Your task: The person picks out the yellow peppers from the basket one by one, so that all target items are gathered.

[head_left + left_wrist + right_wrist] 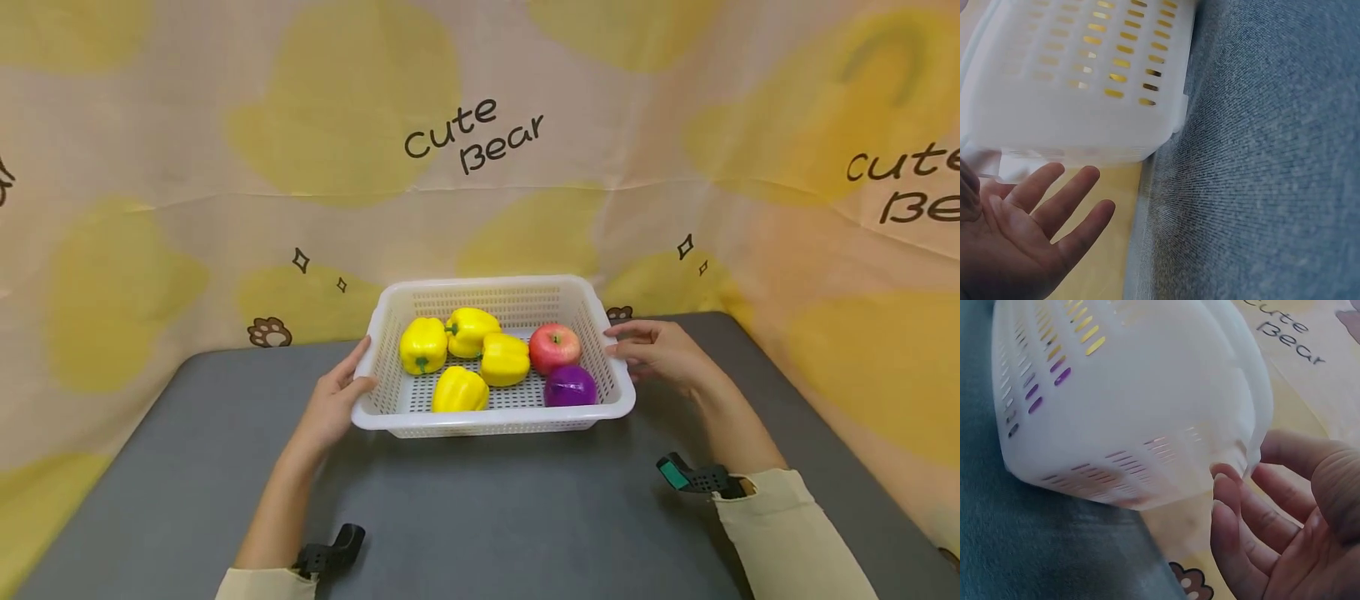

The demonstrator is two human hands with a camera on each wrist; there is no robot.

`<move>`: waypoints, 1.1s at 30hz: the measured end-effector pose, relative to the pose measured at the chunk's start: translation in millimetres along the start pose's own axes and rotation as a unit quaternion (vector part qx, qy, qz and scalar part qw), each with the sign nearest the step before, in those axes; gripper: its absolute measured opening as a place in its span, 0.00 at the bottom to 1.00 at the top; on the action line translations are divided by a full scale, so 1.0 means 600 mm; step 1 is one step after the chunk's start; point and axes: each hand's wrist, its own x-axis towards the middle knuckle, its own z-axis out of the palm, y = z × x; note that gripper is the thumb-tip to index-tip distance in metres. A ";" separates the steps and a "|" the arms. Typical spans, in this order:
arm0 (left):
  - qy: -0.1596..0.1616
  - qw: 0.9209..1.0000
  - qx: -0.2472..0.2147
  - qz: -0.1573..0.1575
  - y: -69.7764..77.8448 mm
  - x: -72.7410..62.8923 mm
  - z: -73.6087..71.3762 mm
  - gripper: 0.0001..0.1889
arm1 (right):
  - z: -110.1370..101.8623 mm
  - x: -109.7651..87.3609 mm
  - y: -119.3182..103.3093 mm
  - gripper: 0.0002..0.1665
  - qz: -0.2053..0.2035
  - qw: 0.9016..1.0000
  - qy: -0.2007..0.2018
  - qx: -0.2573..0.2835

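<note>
A white plastic basket with slotted walls sits on the grey table. Inside are several yellow bell peppers, a red apple and a shiny purple ball-shaped item. My left hand holds the basket's left rim near the thumb; in the left wrist view, the other fingers spread out below the rim. At the opposite end, my right hand pinches the right rim, its fingers bent beneath the lip. The basket's wall hides part of the left thumb's contact in the left wrist view.
Behind the grey table hangs a yellow and pink cloth printed with words and paw marks; it also runs along both sides. Black bands are on both wrists, beside light sleeves.
</note>
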 end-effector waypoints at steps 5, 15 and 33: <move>0.003 1.000 -0.011 -0.003 -0.006 -0.003 0.002 0.35 | 0.000 -0.005 -0.006 0.37 0.015 1.000 -0.001 -0.016; 0.007 1.000 -0.010 0.004 -0.008 -0.002 0.005 0.34 | -0.015 -0.019 -0.010 0.39 0.004 0.998 -0.032 -0.053; 0.087 0.949 0.291 0.089 0.123 -0.031 0.072 0.30 | -0.017 -0.019 0.000 0.39 -0.005 0.999 -0.039 -0.028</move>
